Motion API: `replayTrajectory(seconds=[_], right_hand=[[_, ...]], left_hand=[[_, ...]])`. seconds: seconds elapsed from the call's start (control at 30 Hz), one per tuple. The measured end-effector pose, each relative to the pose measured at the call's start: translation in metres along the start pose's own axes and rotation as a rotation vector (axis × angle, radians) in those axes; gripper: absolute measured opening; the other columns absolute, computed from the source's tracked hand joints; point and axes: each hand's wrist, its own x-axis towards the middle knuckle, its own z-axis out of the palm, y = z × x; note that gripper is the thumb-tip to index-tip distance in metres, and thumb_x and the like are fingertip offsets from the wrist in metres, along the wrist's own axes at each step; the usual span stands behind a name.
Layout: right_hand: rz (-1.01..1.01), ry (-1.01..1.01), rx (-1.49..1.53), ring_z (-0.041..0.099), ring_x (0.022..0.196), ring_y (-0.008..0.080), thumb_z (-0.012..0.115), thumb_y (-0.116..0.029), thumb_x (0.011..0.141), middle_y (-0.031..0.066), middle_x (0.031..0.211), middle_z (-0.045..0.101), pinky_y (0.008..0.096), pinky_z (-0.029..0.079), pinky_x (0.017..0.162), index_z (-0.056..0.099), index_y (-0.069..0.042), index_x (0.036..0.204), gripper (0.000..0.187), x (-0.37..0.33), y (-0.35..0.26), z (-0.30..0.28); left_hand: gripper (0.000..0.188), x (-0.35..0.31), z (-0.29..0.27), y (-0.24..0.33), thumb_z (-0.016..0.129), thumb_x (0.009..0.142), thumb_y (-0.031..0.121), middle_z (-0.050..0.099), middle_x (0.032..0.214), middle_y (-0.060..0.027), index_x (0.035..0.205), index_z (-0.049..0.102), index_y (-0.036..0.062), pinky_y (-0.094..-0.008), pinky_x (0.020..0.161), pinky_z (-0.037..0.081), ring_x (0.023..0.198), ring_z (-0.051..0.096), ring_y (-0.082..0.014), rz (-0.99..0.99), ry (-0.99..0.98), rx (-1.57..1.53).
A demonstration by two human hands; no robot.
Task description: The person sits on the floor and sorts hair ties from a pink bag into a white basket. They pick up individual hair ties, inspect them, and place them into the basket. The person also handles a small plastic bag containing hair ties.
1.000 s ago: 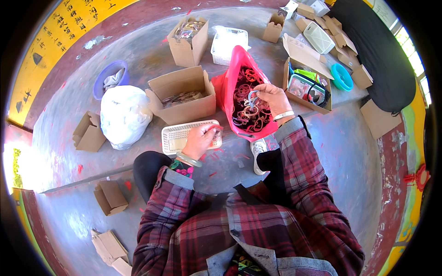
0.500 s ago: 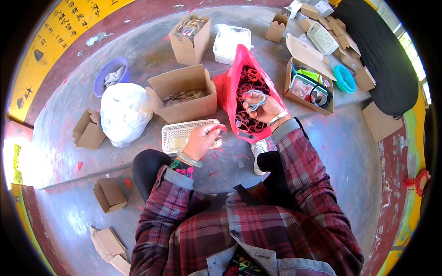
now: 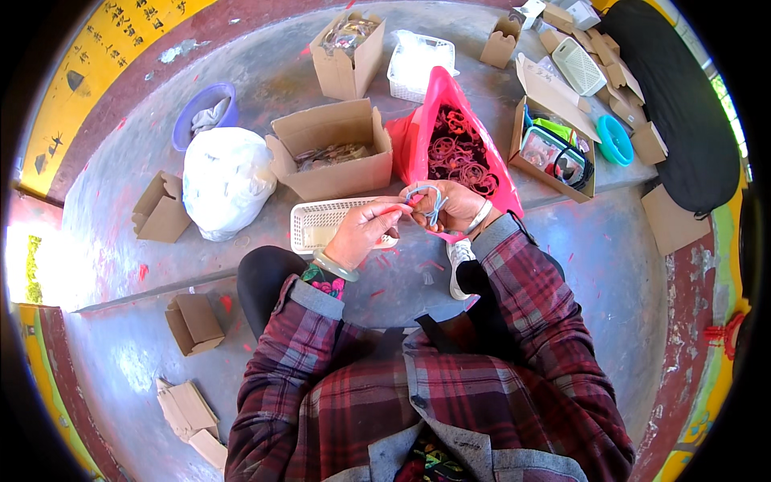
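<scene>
My left hand is closed, pinching a thin red strip between thumb and fingertips. Right beside it, my right hand has its fingers curled round a small loop of light blue cord. The fingertips of both hands meet at the red strip, or nearly so; touching or apart I cannot tell. Just beyond the right hand stands a bright pink plastic bag, open, with tangled dark red cord loops inside. A cream slotted basket sits behind my left hand, partly covered by it.
An open cardboard box holds small packets. Left of it are a stuffed white plastic bag and a purple basin. Rightward lie a box of mixed items and a turquoise basin. A floor step edge runs across.
My right hand has come down from over the pink bag with the blue cord. My left hand has moved toward it with the red strip, and the two are now together.
</scene>
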Motion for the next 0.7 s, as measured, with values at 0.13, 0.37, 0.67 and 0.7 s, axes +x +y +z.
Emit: replayTrajectory(seconds=[0.13,0.37,0.67,0.7], right_hand=[[0.047,0.187,-0.143,0.058,0.062,0.0128,0.056,-0.037,0.087,0.0056,0.075,0.061,0.0224,0.043,0.051,0.055,-0.006,0.105,0.035,-0.007,-0.012,0.006],[-0.157,0.349,-0.431,0.056,0.066,0.0083,0.063,-0.036,0.082,0.0,0.081,0.062,0.021,0.042,0.057,0.057,-0.006,0.108,0.04,-0.005,-0.009,0.022],[-0.277,0.459,-0.559,0.058,0.063,0.007,0.066,-0.015,0.079,0.003,0.07,0.064,0.0208,0.044,0.055,0.068,-0.001,0.085,0.016,0.007,0.008,0.018],[-0.264,0.468,-0.585,0.058,0.062,0.0071,0.066,-0.014,0.078,0.0031,0.069,0.064,0.021,0.044,0.055,0.068,0.0,0.084,0.015,0.007,0.009,0.018]], left_hand=[[0.025,0.001,-0.003,-0.005,0.046,0.092,0.011,0.06,0.106,-0.0077,0.11,0.057,-0.0038,-0.0242,0.075,0.047,0.085,0.057,-0.0107,0.017,0.029,-0.058],[0.025,0.003,-0.004,-0.013,0.048,0.093,0.012,0.062,0.098,-0.0071,0.11,0.056,-0.0041,-0.025,0.074,0.05,0.084,0.059,-0.011,0.002,0.124,-0.053],[0.027,0.005,-0.005,-0.021,0.049,0.093,0.012,0.061,0.1,-0.0115,0.111,0.055,-0.0061,-0.0278,0.082,0.05,0.09,0.061,-0.0157,0.049,0.084,0.045],[0.027,0.005,-0.005,-0.021,0.049,0.093,0.012,0.061,0.101,-0.0114,0.111,0.055,-0.0062,-0.0277,0.082,0.05,0.091,0.061,-0.0158,0.046,0.082,0.055]])
